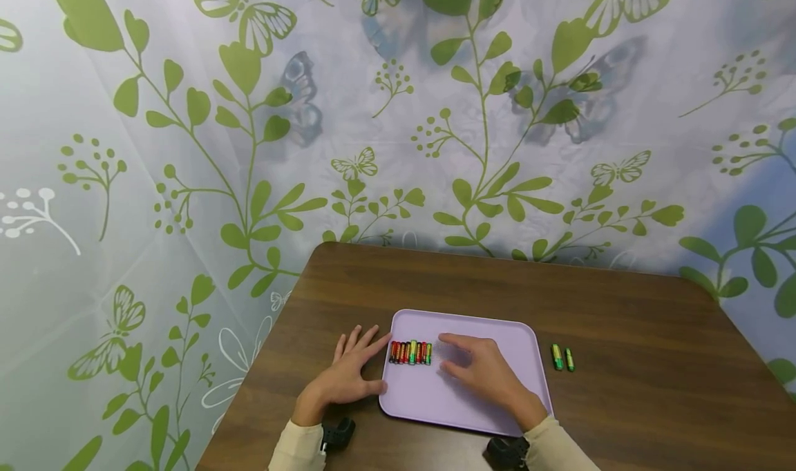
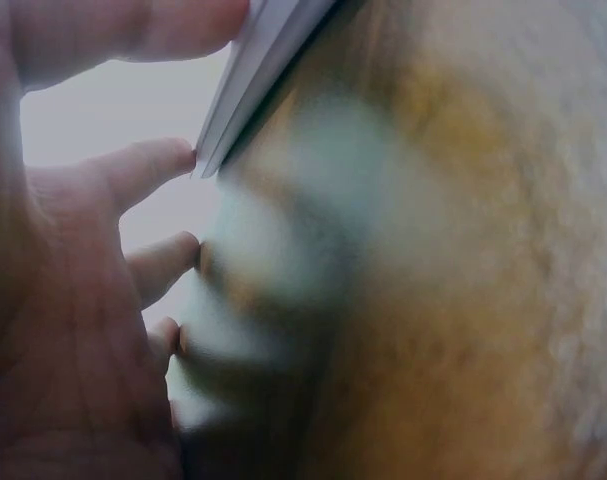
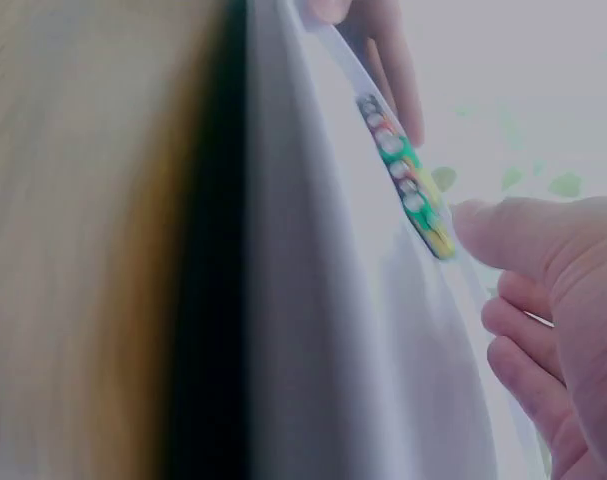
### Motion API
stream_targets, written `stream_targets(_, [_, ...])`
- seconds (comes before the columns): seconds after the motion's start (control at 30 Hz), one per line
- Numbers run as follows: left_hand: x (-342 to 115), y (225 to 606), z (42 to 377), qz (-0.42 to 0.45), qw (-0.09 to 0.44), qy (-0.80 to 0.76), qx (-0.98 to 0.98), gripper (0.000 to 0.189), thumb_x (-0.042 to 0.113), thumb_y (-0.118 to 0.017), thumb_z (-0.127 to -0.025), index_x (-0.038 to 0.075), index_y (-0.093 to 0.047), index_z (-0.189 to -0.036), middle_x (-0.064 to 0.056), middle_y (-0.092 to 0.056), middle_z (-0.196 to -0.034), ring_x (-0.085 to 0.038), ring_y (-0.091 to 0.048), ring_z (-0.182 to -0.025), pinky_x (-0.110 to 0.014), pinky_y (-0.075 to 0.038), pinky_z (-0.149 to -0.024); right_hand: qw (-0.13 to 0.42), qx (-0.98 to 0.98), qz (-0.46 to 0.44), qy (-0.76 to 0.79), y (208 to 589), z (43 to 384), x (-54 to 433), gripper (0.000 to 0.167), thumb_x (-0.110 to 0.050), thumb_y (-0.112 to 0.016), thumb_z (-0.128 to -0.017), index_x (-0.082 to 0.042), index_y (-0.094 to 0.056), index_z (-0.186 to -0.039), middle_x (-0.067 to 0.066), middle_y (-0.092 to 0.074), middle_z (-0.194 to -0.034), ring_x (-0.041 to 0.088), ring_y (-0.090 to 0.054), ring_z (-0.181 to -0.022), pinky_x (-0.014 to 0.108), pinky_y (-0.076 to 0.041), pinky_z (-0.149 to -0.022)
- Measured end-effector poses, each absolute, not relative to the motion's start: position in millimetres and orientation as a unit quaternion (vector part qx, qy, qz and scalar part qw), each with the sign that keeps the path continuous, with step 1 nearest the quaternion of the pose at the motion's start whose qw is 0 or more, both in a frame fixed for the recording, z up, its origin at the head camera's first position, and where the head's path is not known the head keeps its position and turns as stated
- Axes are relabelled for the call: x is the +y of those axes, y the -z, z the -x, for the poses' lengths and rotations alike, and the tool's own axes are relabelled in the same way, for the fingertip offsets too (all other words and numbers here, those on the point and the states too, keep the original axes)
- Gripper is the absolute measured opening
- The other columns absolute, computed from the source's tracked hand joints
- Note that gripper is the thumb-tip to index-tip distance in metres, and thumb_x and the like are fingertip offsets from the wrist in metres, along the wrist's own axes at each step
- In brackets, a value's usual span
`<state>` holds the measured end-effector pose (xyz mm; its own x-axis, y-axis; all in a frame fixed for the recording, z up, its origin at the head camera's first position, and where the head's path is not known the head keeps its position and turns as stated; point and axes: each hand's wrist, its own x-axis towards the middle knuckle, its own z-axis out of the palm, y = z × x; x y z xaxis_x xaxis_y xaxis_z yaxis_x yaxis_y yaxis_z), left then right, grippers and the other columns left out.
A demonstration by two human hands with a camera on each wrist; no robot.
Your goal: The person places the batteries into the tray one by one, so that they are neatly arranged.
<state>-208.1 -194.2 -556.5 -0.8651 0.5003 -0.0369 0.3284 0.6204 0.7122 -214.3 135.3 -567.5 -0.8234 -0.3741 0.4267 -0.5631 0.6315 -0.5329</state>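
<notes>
A row of several red and green batteries [image 1: 411, 352] lies side by side in the left part of a lilac tray [image 1: 460, 409]. My left hand [image 1: 345, 376] has its fingers spread at the tray's left side, with index fingertip and thumb right at the rim. In the left wrist view, fingertips of this hand [image 2: 73, 270] meet the tray's edge [image 2: 263, 75]. Just right of the row, my right hand [image 1: 488, 371] hovers over the tray, fingers loosely bent and nothing between them. The right wrist view shows its thumb close to the row's near end [image 3: 438, 235].
Two green batteries, one thicker [image 1: 556, 357] and one thinner [image 1: 569, 359], lie on the brown wooden table [image 1: 653, 388] right of the tray. Behind the table hangs a curtain [image 1: 398, 126] printed with leaves and butterflies.
</notes>
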Motion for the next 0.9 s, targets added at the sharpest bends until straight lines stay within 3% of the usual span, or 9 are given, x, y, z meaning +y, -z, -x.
stream_targets(0.27, [-194, 557, 209, -0.225, 0.124, -0.354, 0.899, 0.096, 0.038, -0.081, -0.086, 0.021, -0.04, -0.171, -0.019, -0.022, -0.182, -0.052, -0.001, -0.169, -0.076, 0.01, -0.129, 0.156, -0.892, -0.253, -0.339, 553, 209, 181, 0.053, -0.018, -0.099, -0.079, -0.01, -0.082, -0.129, -0.001, -0.082, -0.126, 0.024, -0.08, -0.115, 0.043, -0.065, -0.095])
stream_targets(0.47, [-194, 554, 208, -0.225, 0.124, -0.355, 0.899, 0.096, 0.039, -0.081, -0.087, 0.021, -0.04, -0.171, -0.018, -0.021, -0.182, -0.052, 0.0, -0.169, -0.076, 0.011, -0.129, 0.142, -0.897, -0.225, -0.352, 544, 203, 217, 0.053, -0.024, -0.099, -0.081, -0.012, -0.082, -0.13, -0.004, -0.083, -0.125, 0.019, -0.078, -0.117, 0.01, -0.053, -0.097])
stream_targets(0.53, [-194, 554, 208, -0.225, 0.124, -0.355, 0.899, 0.096, 0.038, -0.081, -0.087, 0.02, -0.04, -0.171, -0.018, -0.022, -0.182, -0.052, 0.0, -0.169, -0.076, 0.01, -0.129, 0.136, -0.897, -0.22, -0.358, 542, 201, 228, 0.052, -0.025, -0.098, -0.082, -0.012, -0.082, -0.13, -0.004, -0.083, -0.125, 0.018, -0.078, -0.118, 0.005, -0.049, -0.098])
stream_targets(0.77, [-194, 556, 209, -0.227, 0.122, -0.355, 0.899, 0.096, 0.037, -0.082, -0.087, 0.02, -0.04, -0.171, -0.019, -0.022, -0.182, -0.052, -0.001, -0.169, -0.076, 0.01, -0.129, 0.108, -0.917, -0.179, -0.338, 538, 194, 266, 0.053, -0.034, -0.097, -0.084, -0.014, -0.082, -0.131, -0.002, -0.082, -0.128, 0.012, -0.077, -0.117, 0.019, -0.059, -0.093])
stream_targets(0.9, [-195, 556, 207, -0.234, 0.119, -0.364, 0.894, 0.094, 0.036, -0.082, -0.088, 0.019, -0.041, -0.171, -0.021, -0.023, -0.181, -0.054, 0.0, -0.168, -0.076, 0.011, -0.128, 0.111, -0.927, -0.161, -0.32, 537, 189, 287, 0.053, -0.033, -0.098, -0.082, -0.015, -0.082, -0.129, -0.001, -0.083, -0.123, 0.01, -0.078, -0.111, 0.011, -0.055, -0.089])
